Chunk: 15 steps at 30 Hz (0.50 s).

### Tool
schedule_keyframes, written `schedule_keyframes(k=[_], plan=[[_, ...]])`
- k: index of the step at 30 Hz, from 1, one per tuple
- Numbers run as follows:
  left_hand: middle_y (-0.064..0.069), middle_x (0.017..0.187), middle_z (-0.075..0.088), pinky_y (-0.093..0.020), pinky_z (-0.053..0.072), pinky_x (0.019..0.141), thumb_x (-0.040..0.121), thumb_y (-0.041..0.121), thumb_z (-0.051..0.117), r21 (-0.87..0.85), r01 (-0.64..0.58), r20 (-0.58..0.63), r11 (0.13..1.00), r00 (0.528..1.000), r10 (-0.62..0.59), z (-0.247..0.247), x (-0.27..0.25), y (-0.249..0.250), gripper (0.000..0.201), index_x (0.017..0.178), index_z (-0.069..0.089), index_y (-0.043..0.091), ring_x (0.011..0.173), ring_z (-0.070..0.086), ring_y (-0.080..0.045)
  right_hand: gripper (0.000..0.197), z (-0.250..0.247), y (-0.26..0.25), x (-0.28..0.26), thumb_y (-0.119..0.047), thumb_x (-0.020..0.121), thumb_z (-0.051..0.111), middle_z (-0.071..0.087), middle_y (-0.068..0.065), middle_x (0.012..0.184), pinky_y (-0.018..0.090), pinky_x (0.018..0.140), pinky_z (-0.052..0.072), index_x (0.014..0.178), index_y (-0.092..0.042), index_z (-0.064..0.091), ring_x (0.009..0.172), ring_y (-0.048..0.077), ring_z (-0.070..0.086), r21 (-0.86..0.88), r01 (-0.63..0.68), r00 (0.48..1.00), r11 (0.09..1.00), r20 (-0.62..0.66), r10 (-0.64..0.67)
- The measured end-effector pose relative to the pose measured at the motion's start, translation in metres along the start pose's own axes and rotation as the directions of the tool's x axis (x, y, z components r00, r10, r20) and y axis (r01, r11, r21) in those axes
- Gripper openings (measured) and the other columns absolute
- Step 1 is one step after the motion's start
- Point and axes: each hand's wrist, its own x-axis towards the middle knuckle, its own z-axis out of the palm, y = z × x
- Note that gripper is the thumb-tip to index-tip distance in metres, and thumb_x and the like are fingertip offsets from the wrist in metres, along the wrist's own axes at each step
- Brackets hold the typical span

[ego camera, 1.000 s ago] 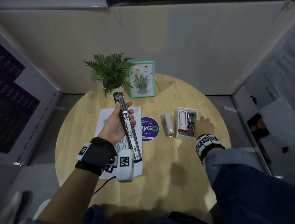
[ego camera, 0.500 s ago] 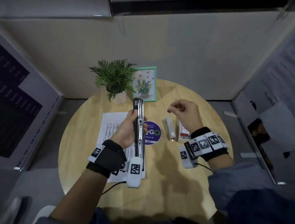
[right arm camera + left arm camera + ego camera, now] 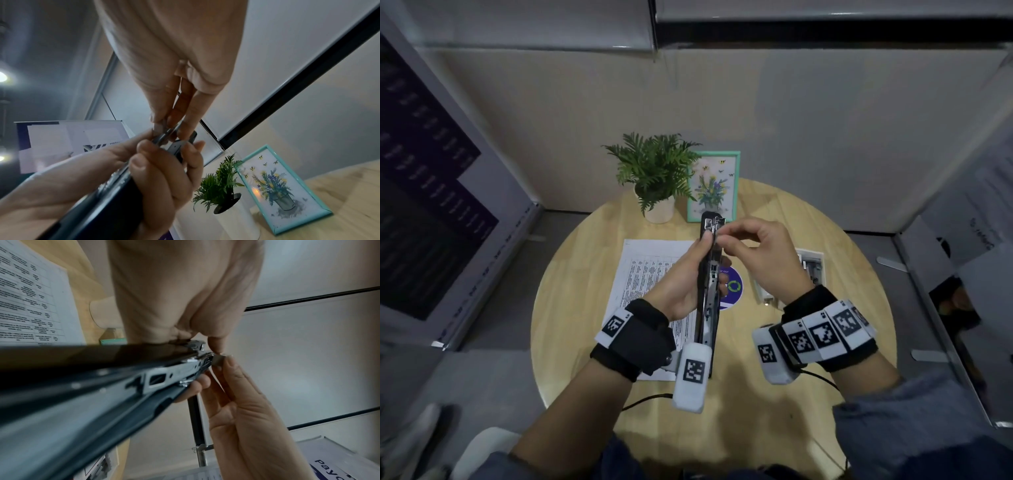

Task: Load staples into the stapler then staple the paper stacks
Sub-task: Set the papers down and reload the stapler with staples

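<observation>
A long black stapler (image 3: 709,291) with its metal staple channel exposed is raised above the round table, pointing away from me. My left hand (image 3: 710,267) grips it around the middle. My right hand (image 3: 722,229) pinches a short strip of staples (image 3: 220,360) against the channel's far tip (image 3: 203,360). The printed paper stack (image 3: 647,274) lies flat on the table under my left hand. An open staple box (image 3: 813,267) sits on the right, partly hidden by my right hand.
A small grey stapler (image 3: 763,294) lies beside the staple box, and a purple round sticker (image 3: 734,287) marks the table's middle. A potted fern (image 3: 654,171) and a teal picture frame (image 3: 714,186) stand at the back edge. Bare wood (image 3: 825,342) shows near me.
My right hand lifted from the staple box and came across to the stapler's far tip with staples pinched. My left hand swung the stapler from over the paper toward the centre.
</observation>
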Motion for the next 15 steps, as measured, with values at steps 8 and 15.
schedule_keyframes(k=[8, 15], plan=[[-0.002, 0.081, 0.052, -0.022, 0.048, 0.049, 0.096, 0.046, 0.036, -0.028, 0.009, 0.037, 1.000, 0.999, -0.008, -0.0002, -0.0028, -0.0024, 0.039, 0.115, 0.045, 0.013, 0.048, 0.053, -0.009, 0.007, 0.0025, -0.0024, -0.0052, -0.004, 0.083, 0.067, 0.068, -0.001, 0.082, 0.017, 0.076, 0.054, 0.088, -0.007, 0.071, 0.080, 0.008, 0.064, -0.017, 0.010, 1.000, 1.000, -0.010, -0.010], [-0.002, 0.081, 0.053, -0.022, 0.048, 0.049, 0.096, 0.046, 0.036, -0.029, 0.016, 0.043, 0.999, 0.999, -0.015, -0.0019, -0.0016, -0.0031, 0.039, 0.117, 0.046, 0.014, 0.049, 0.053, -0.009, 0.008, 0.0026, -0.0030, -0.0057, -0.005, 0.084, 0.066, 0.068, -0.001, 0.084, 0.015, 0.077, 0.053, 0.091, -0.008, 0.070, 0.081, 0.008, 0.065, -0.035, 0.001, 1.000, 0.999, -0.007, -0.002]])
